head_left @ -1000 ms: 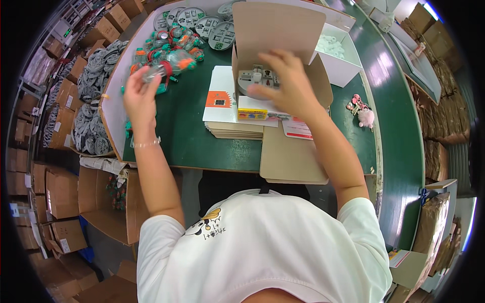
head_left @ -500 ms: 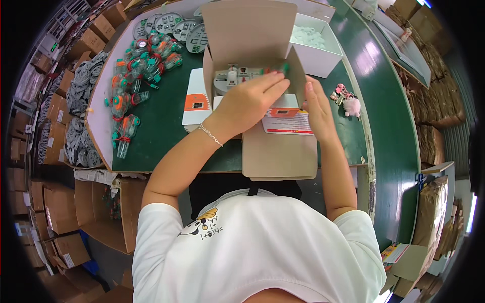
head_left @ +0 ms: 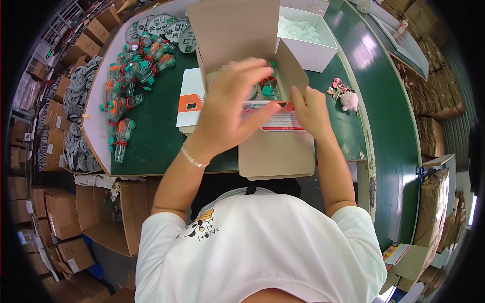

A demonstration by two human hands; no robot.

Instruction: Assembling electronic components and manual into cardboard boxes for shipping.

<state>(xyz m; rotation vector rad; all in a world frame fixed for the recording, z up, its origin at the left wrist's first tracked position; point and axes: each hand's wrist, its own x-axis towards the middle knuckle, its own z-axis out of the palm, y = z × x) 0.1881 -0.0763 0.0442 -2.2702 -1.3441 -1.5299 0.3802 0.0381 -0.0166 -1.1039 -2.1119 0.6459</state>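
Note:
An open cardboard box (head_left: 293, 65) stands in front of me, its lid raised at the back and its front flap (head_left: 275, 156) folded down toward me. Over its left side my left hand (head_left: 227, 103) is raised, thumb apart and fingers stretched, somewhat blurred, with nothing in it. My right hand (head_left: 310, 112) pinches the box's near right corner between thumb and fingers. Inside the box lies a clear plastic bottle-like part with a green cap and red tubing (head_left: 270, 87). My left hand hides much of the box's inside. A red-and-white printed sheet (head_left: 283, 122) lies at the front.
White packs with an orange patch (head_left: 190, 103) lie left of the box. Further left are several clear bottles with green and orange fittings (head_left: 121, 106); grey discs (head_left: 161, 24) lie behind. A white box of white pieces (head_left: 313, 50) and a pink fluffy keychain (head_left: 348, 101) are right.
My left hand has come out of the box, moving up and left, and opened. The bottle-like part now rests inside. My right hand has closed on the box corner; the box has shifted slightly left.

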